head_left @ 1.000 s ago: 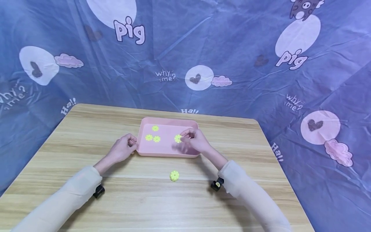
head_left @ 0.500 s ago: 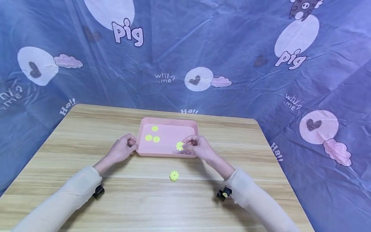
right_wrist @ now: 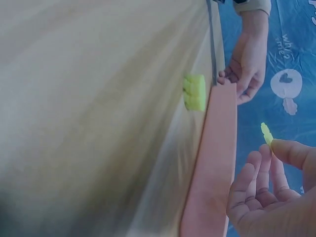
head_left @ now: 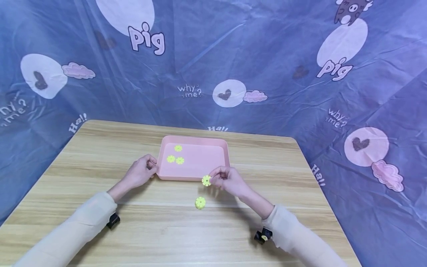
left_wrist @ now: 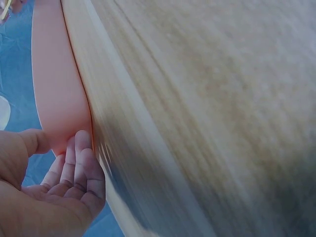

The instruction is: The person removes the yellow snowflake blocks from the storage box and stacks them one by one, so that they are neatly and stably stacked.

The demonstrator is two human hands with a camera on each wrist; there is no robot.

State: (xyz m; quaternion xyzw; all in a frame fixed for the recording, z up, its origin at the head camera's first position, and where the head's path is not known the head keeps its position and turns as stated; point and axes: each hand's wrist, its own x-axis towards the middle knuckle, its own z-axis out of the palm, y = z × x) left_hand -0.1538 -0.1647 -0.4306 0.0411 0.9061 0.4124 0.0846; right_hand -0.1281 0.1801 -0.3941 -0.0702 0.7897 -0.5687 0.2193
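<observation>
A pink tray (head_left: 193, 177) sits at the middle of the wooden table (head_left: 83, 167), with three yellow gear-shaped discs (head_left: 175, 158) in its left half. My left hand (head_left: 141, 172) grips the tray's left rim (left_wrist: 59, 123), thumb and fingers curled round it. My right hand (head_left: 227, 180) pinches one yellow disc (head_left: 206, 180) just over the tray's near right edge; in the right wrist view that disc (right_wrist: 266, 133) shows between thumb and fingertips. Another yellow disc (head_left: 200, 202) lies on the table in front of the tray, also seen in the right wrist view (right_wrist: 195, 92).
A blue printed cloth (head_left: 267, 74) hangs behind and around the table. Bare wood stretches left, right and in front of the tray. Small black wrist cameras (head_left: 113, 220) sit under both sleeves.
My right hand has drawn back toward me with the yellow disc, from inside the tray's right half to just past its near edge. The left hand has stayed on the rim.
</observation>
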